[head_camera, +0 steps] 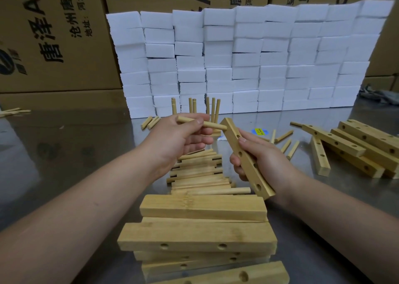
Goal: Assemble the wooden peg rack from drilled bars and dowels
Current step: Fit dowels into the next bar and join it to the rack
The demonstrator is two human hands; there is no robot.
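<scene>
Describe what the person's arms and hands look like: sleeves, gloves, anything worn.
Both are bare. The left hand and right hand wear no gloves, and no ring shows on the fingers in view. The left forearm and right forearm show no sleeve, watch or bracelet up to the frame edge.

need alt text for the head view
The left hand pinches a round wooden dowel, its tip at the top of a drilled wooden bar gripped by the right hand. More bars and dowels lie on the grey metal table before stacked white foam blocks.
</scene>
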